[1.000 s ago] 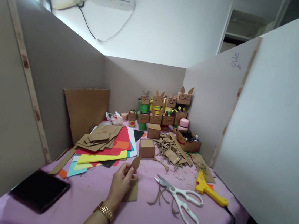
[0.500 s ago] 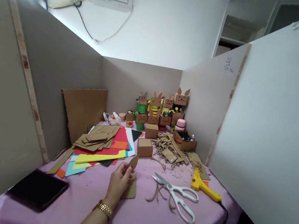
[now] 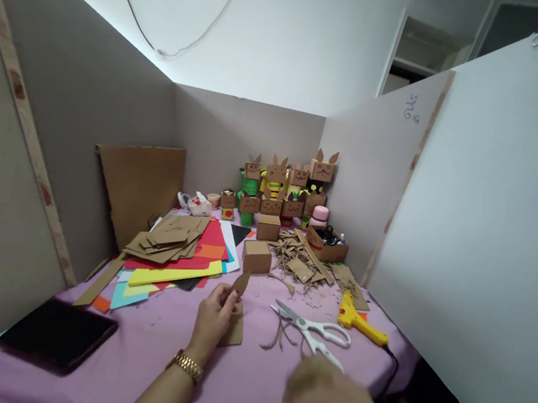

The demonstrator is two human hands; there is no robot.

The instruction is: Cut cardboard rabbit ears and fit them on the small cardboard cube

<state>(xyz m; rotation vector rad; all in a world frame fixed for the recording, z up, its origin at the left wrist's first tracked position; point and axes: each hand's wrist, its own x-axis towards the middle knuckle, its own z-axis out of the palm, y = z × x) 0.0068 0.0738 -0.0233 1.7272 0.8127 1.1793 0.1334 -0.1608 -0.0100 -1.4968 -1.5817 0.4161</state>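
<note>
My left hand (image 3: 215, 315), with a gold watch on its wrist, pinches a small leaf-shaped cardboard piece (image 3: 241, 282) that points up. Under its fingertips a flat cardboard piece (image 3: 234, 332) lies on the purple cloth. My right hand (image 3: 327, 402) is at the lower right, smeared by motion; a blurred brownish shape shows at its fingers, and whether it is held cannot be made out. White-handled scissors (image 3: 318, 330) lie just beyond it, partly covered, beside thin curled cardboard strips (image 3: 280, 335). A closed cardboard box (image 3: 256, 257) stands beyond my left hand.
Coloured paper (image 3: 177, 275) and stacked cardboard (image 3: 167, 238) lie at the left, behind a black tablet (image 3: 57, 335). Cardboard scraps (image 3: 301, 260), a yellow glue gun (image 3: 362, 323) and an open box (image 3: 327, 245) are at the right. Several cardboard animal figures (image 3: 274, 185) stand at the back.
My right hand has come into view at the lower right, over part of the scissors. My left hand still pinches the leaf-shaped piece. The whole view has shifted slightly.
</note>
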